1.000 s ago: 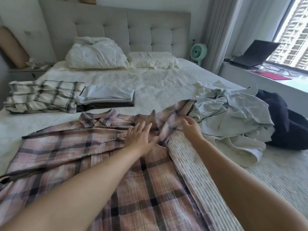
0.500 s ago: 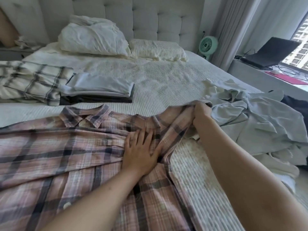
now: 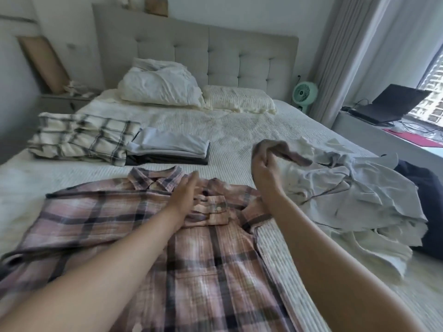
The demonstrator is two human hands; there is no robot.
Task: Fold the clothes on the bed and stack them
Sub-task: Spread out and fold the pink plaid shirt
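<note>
A pink plaid shirt (image 3: 100, 212) lies spread on the white bed (image 3: 239, 130), collar toward the headboard. My left hand (image 3: 184, 195) lies flat with straight fingers on the shirt just below the collar. My right hand (image 3: 262, 174) grips the shirt's right sleeve end and holds it lifted above the bed. A folded stack (image 3: 167, 149) of a pale grey and a dark garment sits behind the collar. To my right lies a crumpled heap of pale grey and white clothes (image 3: 354, 195).
A cream plaid folded blanket (image 3: 81, 137) lies left of the stack. Two pillows (image 3: 163, 87) rest at the headboard. A dark garment (image 3: 424, 200) sits at the bed's right edge. A green fan (image 3: 305, 93) and a laptop (image 3: 393, 104) stand right of the bed.
My right hand has gripped the sleeve end and raised it off the bed. My left hand slid up the shirt toward the collar. The camera has tilted up.
</note>
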